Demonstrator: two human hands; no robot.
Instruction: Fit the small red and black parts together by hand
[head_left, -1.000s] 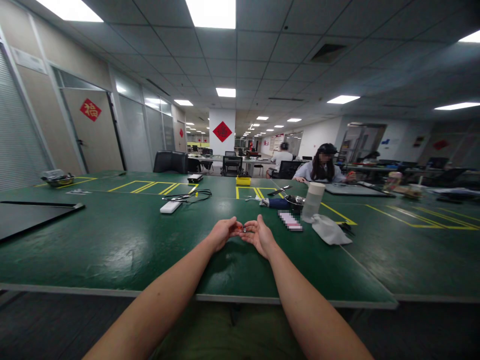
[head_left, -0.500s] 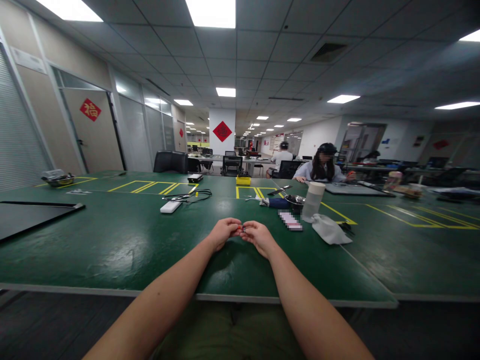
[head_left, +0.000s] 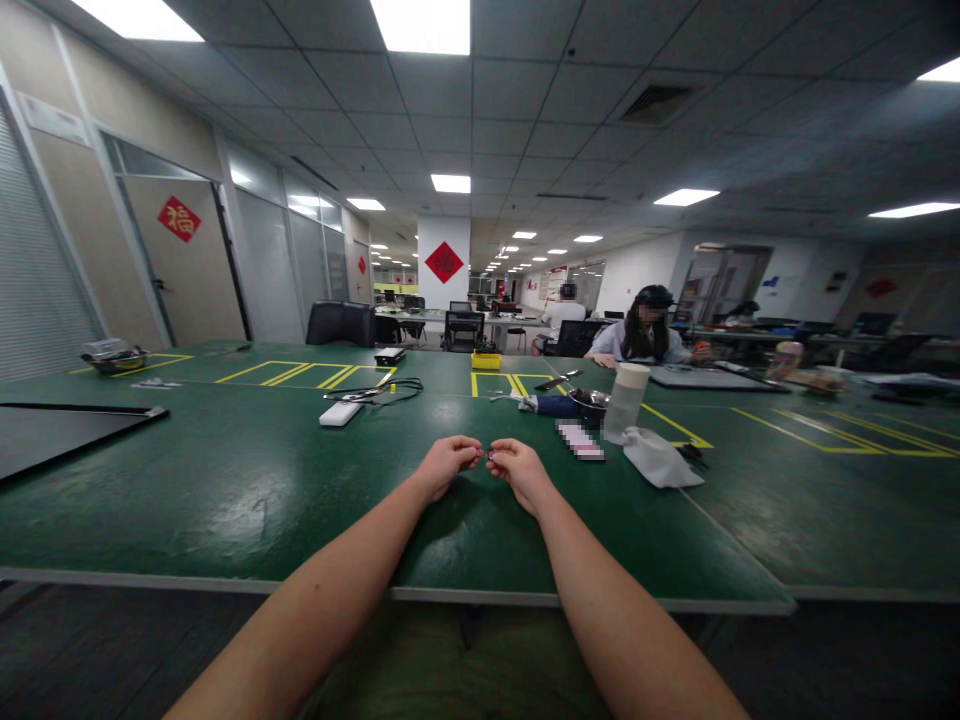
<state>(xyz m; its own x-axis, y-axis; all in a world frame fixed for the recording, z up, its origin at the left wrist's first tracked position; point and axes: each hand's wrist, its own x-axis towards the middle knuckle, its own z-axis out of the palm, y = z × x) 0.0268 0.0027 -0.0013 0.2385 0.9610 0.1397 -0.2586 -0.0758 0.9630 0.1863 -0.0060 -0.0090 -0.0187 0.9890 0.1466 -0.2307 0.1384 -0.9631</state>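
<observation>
Above the green table (head_left: 300, 500), my left hand (head_left: 448, 468) and my right hand (head_left: 517, 472) face each other with a narrow gap between the fingertips. The fingers of my left hand are pinched together, with a hint of red at their tips. My right hand is also in a pinch, on something tiny and dark. Both items are too small to name and mostly covered by the fingers. To the right of my right hand lies a pink and white, blurred-out flat thing (head_left: 580, 440).
A frosted bottle (head_left: 626, 402), a white pouch (head_left: 660, 458), a metal bowl (head_left: 589, 402) and a dark blue bundle (head_left: 556, 405) stand at the right. A white power bank-like block (head_left: 341, 413) with black cable lies left. Across the table sits a person (head_left: 649, 330).
My hands have drawn slightly apart, opening a small gap between the fingertips. The red spot at my left fingertips shows less now.
</observation>
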